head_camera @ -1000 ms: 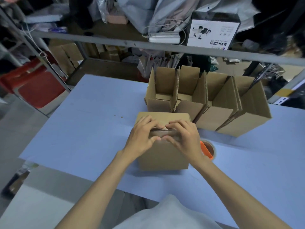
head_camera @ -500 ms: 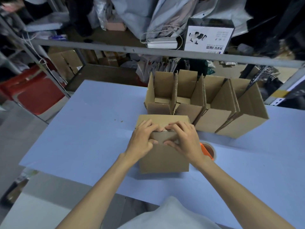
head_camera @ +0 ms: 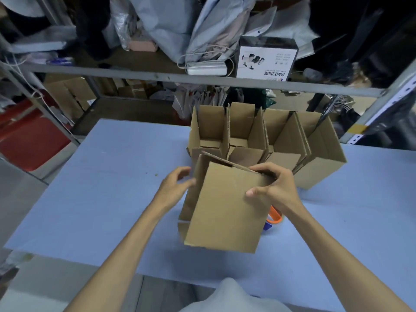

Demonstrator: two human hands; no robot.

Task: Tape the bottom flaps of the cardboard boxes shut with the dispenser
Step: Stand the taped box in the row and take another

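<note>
A brown cardboard box [head_camera: 225,208] is tilted up off the blue table [head_camera: 108,199], a broad side facing me. My right hand [head_camera: 273,188] grips its upper right corner, fingers curled over the top edge and thumb on the face. At the box's left edge my left hand [head_camera: 176,182] has loosely bent fingers, thumb touching the cardboard. The orange tape dispenser [head_camera: 273,218] lies on the table, mostly hidden behind the box's right side.
A row of several open cardboard boxes [head_camera: 265,140] stands just behind the held box. A metal shelf rail [head_camera: 135,74] crosses beyond the table, with a printed white carton [head_camera: 265,61] and bags above. A red chair [head_camera: 29,136] stands at left.
Both hands were pressing along the top of the box as it stood on the table. Now the box is lifted and tipped, and my left hand has slid off to its left edge.
</note>
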